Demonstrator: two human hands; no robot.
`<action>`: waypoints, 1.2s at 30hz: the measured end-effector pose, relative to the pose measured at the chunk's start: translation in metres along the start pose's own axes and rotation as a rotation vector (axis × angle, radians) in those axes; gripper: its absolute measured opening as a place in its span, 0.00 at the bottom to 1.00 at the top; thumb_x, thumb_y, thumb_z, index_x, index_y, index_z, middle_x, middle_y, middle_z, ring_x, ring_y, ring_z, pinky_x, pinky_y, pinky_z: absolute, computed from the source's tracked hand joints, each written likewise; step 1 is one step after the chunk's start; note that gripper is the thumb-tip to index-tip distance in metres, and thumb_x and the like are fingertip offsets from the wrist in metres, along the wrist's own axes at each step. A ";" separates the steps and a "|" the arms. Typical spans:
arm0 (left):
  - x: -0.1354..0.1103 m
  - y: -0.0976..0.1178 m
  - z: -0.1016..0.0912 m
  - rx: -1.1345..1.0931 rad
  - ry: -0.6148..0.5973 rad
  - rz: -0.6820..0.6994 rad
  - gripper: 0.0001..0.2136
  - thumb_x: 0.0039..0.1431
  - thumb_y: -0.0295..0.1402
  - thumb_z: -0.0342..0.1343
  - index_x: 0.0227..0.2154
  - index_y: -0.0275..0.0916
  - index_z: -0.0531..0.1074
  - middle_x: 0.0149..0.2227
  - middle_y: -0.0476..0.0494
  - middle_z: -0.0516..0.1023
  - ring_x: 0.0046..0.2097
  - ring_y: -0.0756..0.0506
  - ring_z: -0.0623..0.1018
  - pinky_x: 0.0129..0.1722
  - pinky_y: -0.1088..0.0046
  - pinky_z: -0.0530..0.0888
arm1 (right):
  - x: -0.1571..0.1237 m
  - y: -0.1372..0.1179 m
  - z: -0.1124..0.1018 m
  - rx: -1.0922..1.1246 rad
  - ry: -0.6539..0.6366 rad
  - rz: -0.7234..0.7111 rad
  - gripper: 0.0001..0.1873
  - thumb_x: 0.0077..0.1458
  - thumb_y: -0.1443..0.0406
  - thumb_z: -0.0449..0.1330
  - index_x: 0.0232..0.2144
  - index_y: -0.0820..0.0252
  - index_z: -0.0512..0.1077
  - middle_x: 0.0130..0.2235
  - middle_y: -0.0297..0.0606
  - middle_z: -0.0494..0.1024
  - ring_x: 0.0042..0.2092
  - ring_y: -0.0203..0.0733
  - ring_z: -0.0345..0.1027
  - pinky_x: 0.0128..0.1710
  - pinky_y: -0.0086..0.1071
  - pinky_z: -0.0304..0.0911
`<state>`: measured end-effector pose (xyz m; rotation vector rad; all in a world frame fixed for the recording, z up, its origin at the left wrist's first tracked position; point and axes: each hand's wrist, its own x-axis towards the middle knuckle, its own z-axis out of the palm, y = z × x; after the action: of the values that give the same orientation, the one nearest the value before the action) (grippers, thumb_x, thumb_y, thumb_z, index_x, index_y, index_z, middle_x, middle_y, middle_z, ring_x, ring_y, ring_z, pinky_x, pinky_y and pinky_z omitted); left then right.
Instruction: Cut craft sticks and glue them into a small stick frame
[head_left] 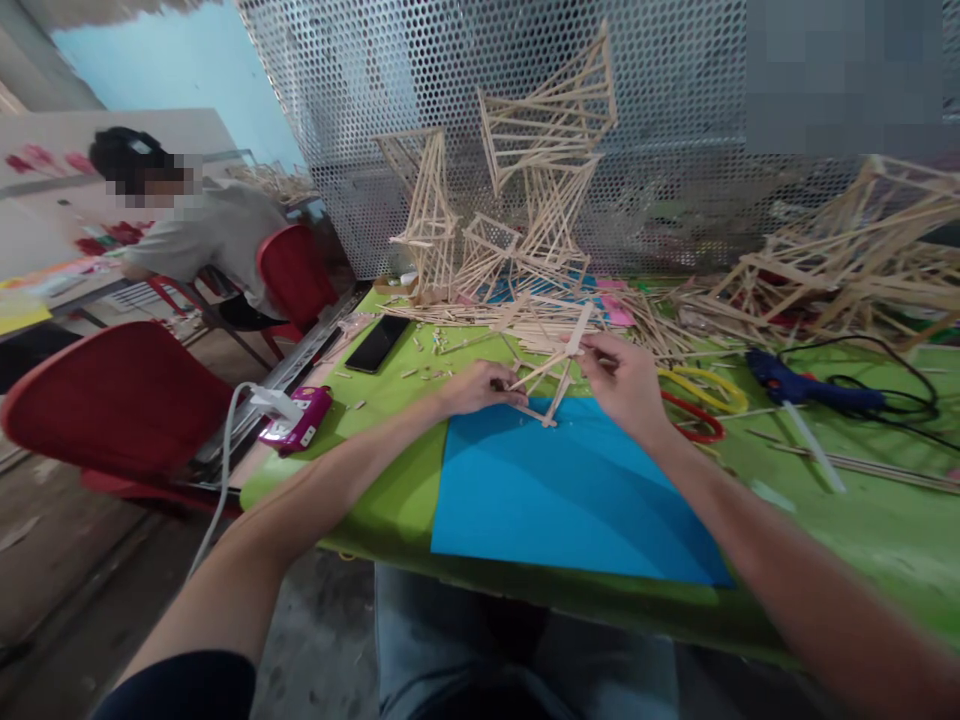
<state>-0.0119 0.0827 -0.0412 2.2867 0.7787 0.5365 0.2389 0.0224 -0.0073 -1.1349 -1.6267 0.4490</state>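
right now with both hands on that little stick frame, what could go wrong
The thin stick frame held by the left hand and right hand might skew or snap if pressed unevenly. The glue gun lies on the green tabletop; if hot, it could burn on contact.

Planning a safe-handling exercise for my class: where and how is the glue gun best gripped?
The glue gun is probably best gripped by its handle, from above right: it lies flat, handle stretching rightward, clear of the glue stick jutting out the near side.
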 end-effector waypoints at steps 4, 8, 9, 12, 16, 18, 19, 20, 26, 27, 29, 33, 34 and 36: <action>0.001 -0.003 -0.001 0.033 -0.003 0.032 0.16 0.63 0.48 0.64 0.39 0.39 0.83 0.40 0.44 0.83 0.39 0.48 0.78 0.41 0.74 0.70 | 0.002 0.002 -0.001 -0.013 -0.004 -0.003 0.17 0.63 0.54 0.60 0.43 0.58 0.84 0.44 0.44 0.83 0.34 0.42 0.72 0.30 0.34 0.68; 0.002 -0.006 -0.002 0.051 -0.022 0.076 0.16 0.63 0.48 0.63 0.39 0.40 0.84 0.42 0.43 0.83 0.41 0.47 0.79 0.43 0.74 0.70 | 0.006 0.003 -0.002 0.025 -0.010 0.011 0.21 0.63 0.50 0.61 0.41 0.59 0.83 0.37 0.43 0.82 0.29 0.39 0.69 0.28 0.33 0.65; 0.002 -0.006 -0.003 0.048 -0.029 0.080 0.16 0.64 0.48 0.63 0.40 0.40 0.84 0.42 0.43 0.83 0.41 0.47 0.79 0.43 0.75 0.70 | 0.007 0.004 -0.003 0.057 -0.007 0.024 0.22 0.62 0.48 0.61 0.41 0.59 0.83 0.34 0.41 0.80 0.28 0.38 0.67 0.27 0.33 0.64; 0.002 -0.007 -0.004 0.040 -0.049 0.083 0.16 0.64 0.48 0.63 0.40 0.40 0.84 0.42 0.43 0.83 0.40 0.48 0.79 0.42 0.75 0.70 | 0.009 0.003 -0.005 0.127 0.005 0.065 0.25 0.59 0.44 0.63 0.40 0.58 0.83 0.26 0.36 0.74 0.25 0.37 0.63 0.25 0.32 0.59; 0.001 -0.008 -0.010 -0.017 -0.092 0.091 0.16 0.64 0.47 0.63 0.41 0.40 0.84 0.44 0.42 0.84 0.43 0.47 0.80 0.43 0.76 0.71 | 0.008 -0.004 -0.007 0.076 0.028 0.054 0.26 0.57 0.42 0.64 0.37 0.58 0.83 0.25 0.36 0.74 0.26 0.37 0.63 0.24 0.31 0.56; 0.000 -0.009 -0.012 -0.050 -0.115 0.101 0.15 0.64 0.47 0.63 0.41 0.40 0.84 0.45 0.42 0.84 0.44 0.47 0.80 0.45 0.76 0.72 | 0.006 -0.008 -0.007 0.061 0.025 0.048 0.26 0.57 0.42 0.65 0.36 0.58 0.83 0.26 0.37 0.75 0.27 0.37 0.63 0.24 0.32 0.54; -0.001 -0.010 -0.013 -0.060 -0.120 0.106 0.15 0.64 0.47 0.63 0.41 0.40 0.84 0.45 0.42 0.84 0.44 0.47 0.81 0.45 0.76 0.72 | 0.006 -0.010 -0.007 0.069 0.022 0.050 0.25 0.57 0.43 0.65 0.36 0.59 0.83 0.26 0.37 0.75 0.27 0.37 0.63 0.24 0.32 0.54; -0.001 -0.010 -0.013 -0.067 -0.121 0.111 0.15 0.64 0.47 0.63 0.41 0.40 0.84 0.45 0.42 0.84 0.44 0.47 0.81 0.45 0.76 0.72 | 0.005 -0.011 -0.006 0.081 0.021 0.054 0.25 0.57 0.44 0.65 0.36 0.59 0.83 0.27 0.37 0.75 0.27 0.37 0.62 0.24 0.32 0.53; -0.002 -0.008 -0.014 -0.044 -0.126 0.070 0.16 0.64 0.48 0.63 0.42 0.40 0.84 0.45 0.43 0.84 0.43 0.47 0.81 0.43 0.76 0.71 | 0.005 -0.009 -0.004 0.112 0.031 0.068 0.23 0.57 0.45 0.66 0.35 0.59 0.84 0.28 0.37 0.75 0.28 0.36 0.62 0.25 0.32 0.54; -0.002 -0.008 -0.014 -0.033 -0.128 0.059 0.17 0.64 0.49 0.63 0.42 0.40 0.84 0.45 0.44 0.84 0.43 0.47 0.81 0.43 0.76 0.71 | 0.006 -0.009 -0.004 0.115 0.024 0.069 0.24 0.58 0.45 0.66 0.36 0.59 0.84 0.28 0.37 0.75 0.29 0.37 0.63 0.25 0.32 0.54; -0.002 -0.007 -0.015 -0.013 -0.126 0.056 0.16 0.64 0.49 0.63 0.42 0.41 0.84 0.45 0.44 0.84 0.43 0.47 0.81 0.43 0.76 0.71 | 0.006 -0.008 -0.004 0.111 0.016 0.067 0.24 0.57 0.44 0.65 0.37 0.58 0.84 0.28 0.38 0.76 0.30 0.38 0.64 0.25 0.32 0.55; -0.001 -0.009 -0.015 0.015 -0.113 0.112 0.14 0.64 0.47 0.63 0.40 0.43 0.85 0.43 0.45 0.84 0.41 0.48 0.81 0.41 0.77 0.71 | 0.006 -0.005 -0.003 0.106 0.031 0.061 0.23 0.57 0.45 0.65 0.37 0.58 0.84 0.30 0.38 0.78 0.31 0.39 0.67 0.25 0.31 0.56; -0.001 -0.010 -0.016 0.018 -0.116 0.129 0.14 0.65 0.47 0.62 0.40 0.43 0.85 0.43 0.45 0.84 0.41 0.48 0.81 0.41 0.77 0.71 | 0.006 -0.004 -0.003 0.107 0.040 0.059 0.22 0.58 0.45 0.66 0.37 0.57 0.84 0.31 0.38 0.79 0.31 0.39 0.67 0.25 0.31 0.56; -0.001 -0.011 -0.017 0.019 -0.127 0.150 0.13 0.65 0.46 0.62 0.40 0.43 0.84 0.43 0.44 0.84 0.42 0.48 0.81 0.43 0.77 0.71 | 0.006 -0.002 -0.002 0.106 0.059 0.053 0.21 0.58 0.46 0.66 0.36 0.57 0.84 0.32 0.38 0.80 0.31 0.39 0.67 0.25 0.31 0.56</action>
<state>-0.0264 0.0969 -0.0367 2.3840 0.5557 0.4467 0.2397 0.0265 -0.0018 -1.1034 -1.5071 0.5256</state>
